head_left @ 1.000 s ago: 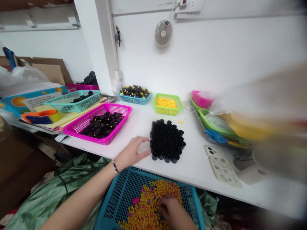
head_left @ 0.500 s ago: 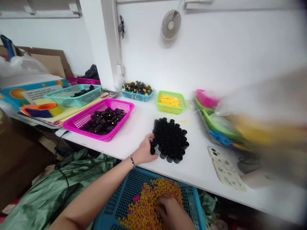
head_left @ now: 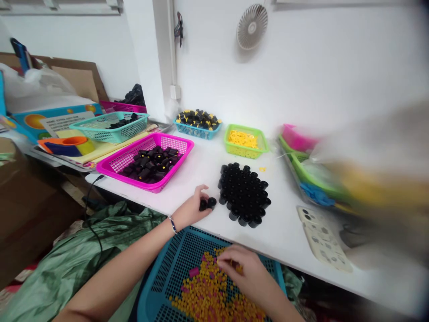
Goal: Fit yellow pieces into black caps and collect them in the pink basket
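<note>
My left hand (head_left: 191, 209) rests on the white table (head_left: 187, 197), its fingers over two black cylinders (head_left: 207, 204) set a little apart from the large cluster of upright black cylinders (head_left: 243, 194). My right hand (head_left: 241, 268) is pinched above a heap of small yellow and pink pieces (head_left: 211, 290) in a blue mesh basket (head_left: 177, 264). The fingers seem to hold a few yellow pieces, though they partly hide them. The basket sits just below the table's front edge.
A pink basket (head_left: 145, 163) of black cylinders stands left of my hands. Along the wall are a small blue basket (head_left: 197, 125) and a green basket (head_left: 244, 141). A teal basket (head_left: 109, 127) is further left. A cream holed panel (head_left: 323, 238) lies right, partly beside a blurred mass.
My left hand has moved left from the cluster's edge, with two black cylinders now under its fingers. My right hand has risen from the heap toward the basket's far side. The view has shifted slightly.
</note>
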`<state>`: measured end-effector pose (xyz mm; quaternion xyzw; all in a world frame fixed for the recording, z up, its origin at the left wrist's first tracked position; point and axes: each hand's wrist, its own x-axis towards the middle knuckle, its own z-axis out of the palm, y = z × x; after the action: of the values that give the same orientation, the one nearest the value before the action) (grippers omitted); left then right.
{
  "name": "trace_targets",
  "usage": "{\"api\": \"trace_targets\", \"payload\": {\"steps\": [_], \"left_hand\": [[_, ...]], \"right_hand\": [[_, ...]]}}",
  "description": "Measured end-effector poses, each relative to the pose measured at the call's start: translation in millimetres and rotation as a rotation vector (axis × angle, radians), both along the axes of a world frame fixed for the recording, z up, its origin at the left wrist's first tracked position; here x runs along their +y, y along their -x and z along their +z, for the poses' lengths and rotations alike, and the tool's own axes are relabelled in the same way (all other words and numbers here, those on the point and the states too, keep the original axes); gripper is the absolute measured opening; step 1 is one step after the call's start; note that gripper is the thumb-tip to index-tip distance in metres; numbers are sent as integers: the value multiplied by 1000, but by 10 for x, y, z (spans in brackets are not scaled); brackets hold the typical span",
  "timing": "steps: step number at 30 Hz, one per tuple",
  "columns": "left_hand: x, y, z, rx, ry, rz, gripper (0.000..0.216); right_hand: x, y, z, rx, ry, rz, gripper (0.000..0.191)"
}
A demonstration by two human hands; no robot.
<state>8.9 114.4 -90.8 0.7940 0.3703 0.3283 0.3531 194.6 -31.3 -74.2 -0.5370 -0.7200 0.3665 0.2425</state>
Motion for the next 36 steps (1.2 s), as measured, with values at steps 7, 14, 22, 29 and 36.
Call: {"api": "trace_targets", "payload": {"steps": [7, 14, 22, 29, 36], "left_hand": [[-32, 302, 25, 26, -29, -29, 65], [-51, 341, -6, 39, -23, 8, 70], [-12, 370, -29, 22, -54, -26, 75], [2, 384, -59, -11, -38, -32, 79], [1, 388, -75, -23, -16, -13, 82]], "right_hand": [[733, 250, 430, -32, -285, -11, 18], [1193, 461, 345, -194, -382, 101, 15], [1279, 497, 417, -325, -282, 128, 18], [1375, 517, 561, -454, -205, 210, 21], [1465, 501, 572, -469, -96, 205, 20]]}}
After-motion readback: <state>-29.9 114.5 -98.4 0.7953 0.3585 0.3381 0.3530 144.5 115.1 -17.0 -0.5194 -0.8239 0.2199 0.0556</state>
